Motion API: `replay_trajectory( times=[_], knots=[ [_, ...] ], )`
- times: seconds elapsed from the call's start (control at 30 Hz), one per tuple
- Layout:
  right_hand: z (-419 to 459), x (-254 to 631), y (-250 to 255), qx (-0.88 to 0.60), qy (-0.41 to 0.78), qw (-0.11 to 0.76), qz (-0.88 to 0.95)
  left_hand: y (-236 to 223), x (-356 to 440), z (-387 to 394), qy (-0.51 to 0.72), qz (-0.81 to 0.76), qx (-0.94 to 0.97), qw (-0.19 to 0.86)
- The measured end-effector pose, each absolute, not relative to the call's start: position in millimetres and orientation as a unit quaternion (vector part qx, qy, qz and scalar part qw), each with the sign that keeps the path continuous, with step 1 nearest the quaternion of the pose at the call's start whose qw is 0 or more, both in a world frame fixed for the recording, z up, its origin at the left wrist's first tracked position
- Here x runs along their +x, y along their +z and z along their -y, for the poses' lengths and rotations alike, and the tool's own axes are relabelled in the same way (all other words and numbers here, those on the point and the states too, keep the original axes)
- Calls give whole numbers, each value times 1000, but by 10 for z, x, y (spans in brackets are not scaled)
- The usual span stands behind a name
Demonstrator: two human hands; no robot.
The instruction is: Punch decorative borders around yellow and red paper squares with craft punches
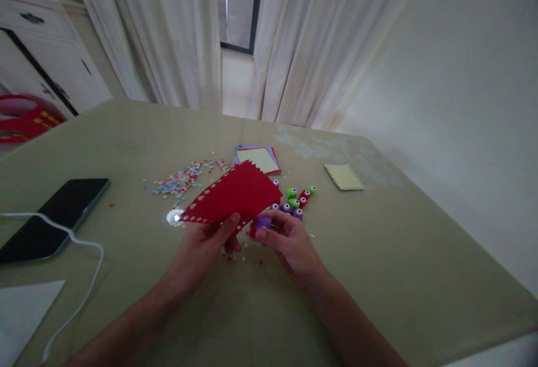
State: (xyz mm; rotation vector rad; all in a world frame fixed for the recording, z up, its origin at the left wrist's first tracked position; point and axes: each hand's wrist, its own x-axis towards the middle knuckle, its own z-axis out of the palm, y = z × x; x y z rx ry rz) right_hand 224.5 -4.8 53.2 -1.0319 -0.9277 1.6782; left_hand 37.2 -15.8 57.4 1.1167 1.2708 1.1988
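Note:
A red sheet of paper (235, 193) with small shapes punched along its left and lower edges is held up over the table. My left hand (214, 235) pinches its lower edge, thumb on top. In my right hand (290, 241) is a purple craft punch (263, 222), closed in by thumb and fingers at the sheet's lower right edge. Whether the paper sits inside the punch's slot I cannot tell. Just beyond my right hand stand several small green, red and purple craft punches (294, 201) with eye-like tops.
Coloured paper confetti (180, 179) is scattered left of the sheet. Behind it lies a stack of coloured papers (258, 159); a pale yellow punched card (344, 177) is at right. On the left are a dark phone (54, 221), a white cable (98, 269) and white paper (29, 314).

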Motion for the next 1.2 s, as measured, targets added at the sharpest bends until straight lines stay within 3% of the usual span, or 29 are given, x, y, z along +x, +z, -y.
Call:
replay_trajectory(
  times=[0.63,1.2],
  knots=[
    [1,2251,376,-413,663,462,420,619,384,157,484,-540,466,507],
    [60,2242,568,-385,681,481,396,523,405,191,459,-543,502,493]
  ],
)
